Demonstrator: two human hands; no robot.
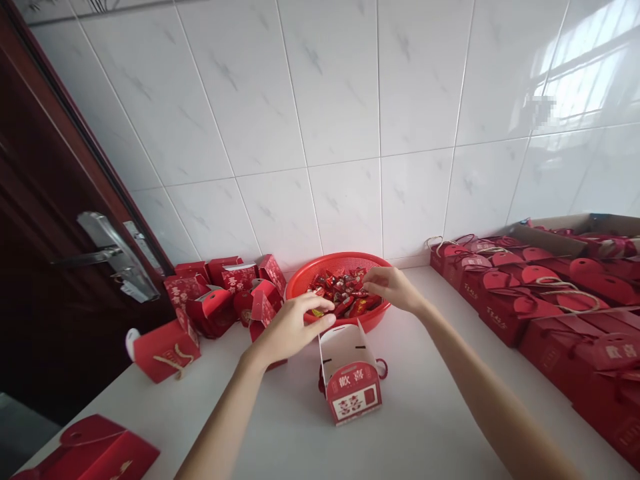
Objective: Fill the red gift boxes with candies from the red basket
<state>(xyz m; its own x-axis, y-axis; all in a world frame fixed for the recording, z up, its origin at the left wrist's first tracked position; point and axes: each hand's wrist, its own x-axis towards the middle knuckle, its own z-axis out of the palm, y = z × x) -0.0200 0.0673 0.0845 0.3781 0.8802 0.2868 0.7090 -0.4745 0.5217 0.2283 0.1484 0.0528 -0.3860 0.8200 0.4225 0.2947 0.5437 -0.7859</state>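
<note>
My left hand (295,323) hovers at the front left rim of a red plastic basket (300,270), its thumb and fingers apart with nothing between them. Wrapped candies (345,290), mostly red, lie piled in that basket. Over the right side of the pile reaches my right hand (393,287), fingers bent downward and slightly spread; whether the tips touch a candy is hard to see. In front of the basket, between my forearms, a red and white gift box (354,387) stands with its top open, a pale interior and a dark red cord loop at its side.
Several red boxes (210,310), some open, crowd the left back of the white table (415,407). Another red box (100,450) sits at the near left edge. Rows of red boxes with cords (505,293) fill the right side, beside a cardboard carton (545,233). A tiled wall stands behind.
</note>
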